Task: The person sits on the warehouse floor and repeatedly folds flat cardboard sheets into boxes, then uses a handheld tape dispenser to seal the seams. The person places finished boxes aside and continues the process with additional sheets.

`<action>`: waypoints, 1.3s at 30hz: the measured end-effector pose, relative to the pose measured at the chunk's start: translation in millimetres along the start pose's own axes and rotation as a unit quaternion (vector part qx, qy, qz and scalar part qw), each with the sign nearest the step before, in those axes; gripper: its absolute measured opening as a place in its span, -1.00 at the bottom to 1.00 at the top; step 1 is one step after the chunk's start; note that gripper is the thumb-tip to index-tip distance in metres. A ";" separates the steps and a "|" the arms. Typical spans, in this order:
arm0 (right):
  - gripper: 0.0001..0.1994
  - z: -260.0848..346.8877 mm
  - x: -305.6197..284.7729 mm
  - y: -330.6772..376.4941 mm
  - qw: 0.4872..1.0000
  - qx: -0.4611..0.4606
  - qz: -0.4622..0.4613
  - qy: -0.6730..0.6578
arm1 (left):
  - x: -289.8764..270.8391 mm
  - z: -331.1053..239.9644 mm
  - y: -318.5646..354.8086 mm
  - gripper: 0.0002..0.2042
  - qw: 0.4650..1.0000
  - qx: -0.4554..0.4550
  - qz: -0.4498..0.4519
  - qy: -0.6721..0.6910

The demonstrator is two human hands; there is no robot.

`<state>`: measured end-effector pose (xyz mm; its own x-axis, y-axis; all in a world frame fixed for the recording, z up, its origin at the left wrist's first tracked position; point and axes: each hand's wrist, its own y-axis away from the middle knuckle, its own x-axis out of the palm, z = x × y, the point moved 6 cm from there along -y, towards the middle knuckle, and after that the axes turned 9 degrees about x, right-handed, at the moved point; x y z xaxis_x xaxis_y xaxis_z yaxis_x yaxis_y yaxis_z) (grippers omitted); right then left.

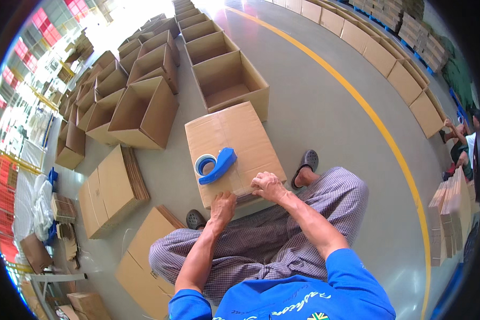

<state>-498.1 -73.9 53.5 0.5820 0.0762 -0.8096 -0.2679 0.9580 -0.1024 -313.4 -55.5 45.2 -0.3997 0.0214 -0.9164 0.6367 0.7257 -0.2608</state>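
Observation:
A closed cardboard box (pixel 240 130) sits on the floor before my knees, with a strip of clear tape along the seam on top. On its top lies a blue tape dispenser (pixel 224 162) holding a roll of tape, touched by neither hand. My left hand (pixel 222 207) is closed at the box's near edge, left of the seam, its fingertips partly hidden. Just right of the seam, my right hand (pixel 268 186) grips the same edge with bent fingers. Between the hands, the near edge looks shiny, as if taped.
Open cardboard boxes (pixel 229 80) run in a row beyond, with more open boxes (pixel 146 112) to the left. Flat cardboard stacks (pixel 109 186) lie at left. A yellow floor line (pixel 368 112) curves along the right. Another person (pixel 464 141) sits at far right by folded cardboard (pixel 447 218).

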 end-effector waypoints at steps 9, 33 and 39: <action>-0.68 -0.6 0.9 14.3 0.993 -0.050 -0.087 0.055 | 7.7 6.6 -2.1 -0.94 0.999 -0.025 -0.020 0.016; -0.79 -122.3 -7.6 68.1 0.933 0.263 -0.169 -0.181 | 1.8 93.2 99.9 -0.70 0.875 -0.401 -0.149 0.227; -0.82 -95.1 19.3 79.9 0.884 0.360 -0.267 -0.133 | 34.2 90.0 122.0 -0.81 0.796 -0.477 -0.292 0.231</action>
<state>-581.3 -22.2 -25.2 0.6637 -0.4700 -0.5819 0.6024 0.7970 0.0433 -190.1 -28.1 -45.2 -0.7833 -0.4212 -0.4571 -0.4502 0.8915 -0.0500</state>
